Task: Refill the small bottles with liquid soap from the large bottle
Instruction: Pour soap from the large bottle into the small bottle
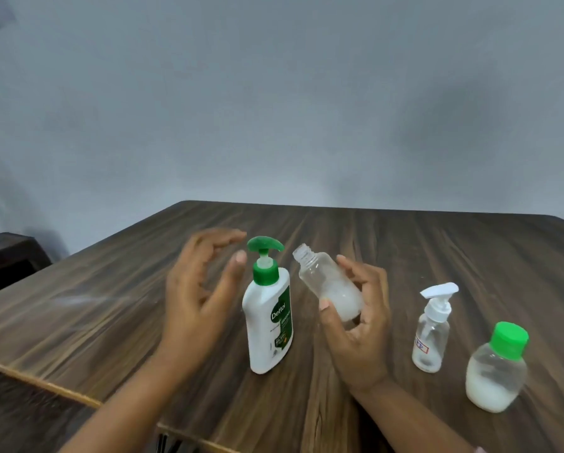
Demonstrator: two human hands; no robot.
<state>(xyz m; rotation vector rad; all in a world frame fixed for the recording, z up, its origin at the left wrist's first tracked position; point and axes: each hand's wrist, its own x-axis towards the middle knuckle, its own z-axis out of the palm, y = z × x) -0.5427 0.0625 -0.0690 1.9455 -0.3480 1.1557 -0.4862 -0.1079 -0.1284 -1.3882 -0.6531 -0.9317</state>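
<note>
The large white soap bottle (269, 325) with a green pump top stands upright at the table's middle. My right hand (360, 325) grips a small clear uncapped bottle (328, 282), tilted with its open neck toward the pump; white soap sits in its bottom. My left hand (198, 295) hovers just left of the pump with fingers spread and relaxed, holding nothing. To the right stand a small clear bottle with a white pump (432, 331) and a squat bottle with a green cap (496, 371), partly filled with white soap.
The dark wood-grain table (372, 233) ends at a near-left edge with a light trim. A dark piece of furniture (6, 256) stands off the table at the far left. A plain grey wall lies behind.
</note>
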